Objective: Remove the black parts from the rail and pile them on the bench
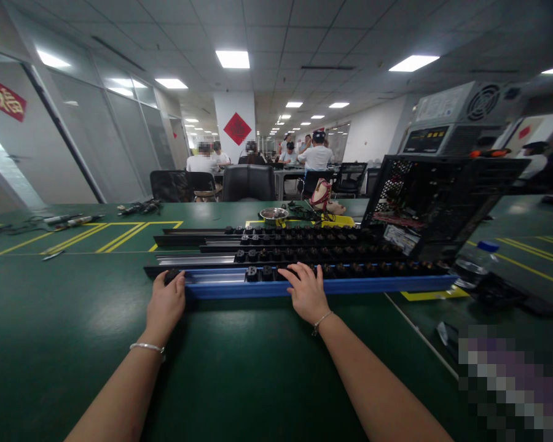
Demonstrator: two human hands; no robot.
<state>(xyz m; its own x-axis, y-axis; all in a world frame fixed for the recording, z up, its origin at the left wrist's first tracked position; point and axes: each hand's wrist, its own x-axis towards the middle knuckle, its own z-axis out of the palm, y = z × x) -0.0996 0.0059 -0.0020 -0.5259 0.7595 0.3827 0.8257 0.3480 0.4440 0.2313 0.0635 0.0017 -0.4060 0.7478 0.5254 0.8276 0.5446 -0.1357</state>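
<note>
A long blue power strip housing (304, 287) lies across the green table in front of me, with a row of black socket modules (266, 274) along its channel. At its left end my left hand (164, 306) pinches a small black block (171, 277) between thumb and fingers; its exact kind is unclear. My right hand (306, 294) has its fingers spread, the tips resting at the row of sockets near the middle of the housing. Just behind lie several black housings (203, 259), parallel to the blue one and also fitted with sockets toward the right.
An open computer case (424, 202) stands at the right with power supplies (451, 116) stacked on it. Nearby is a water bottle (477, 264). Farther back are a metal bowl (273, 213), a yellow tray (338, 221) and cables. Tools (69, 220) lie at left; people sit beyond.
</note>
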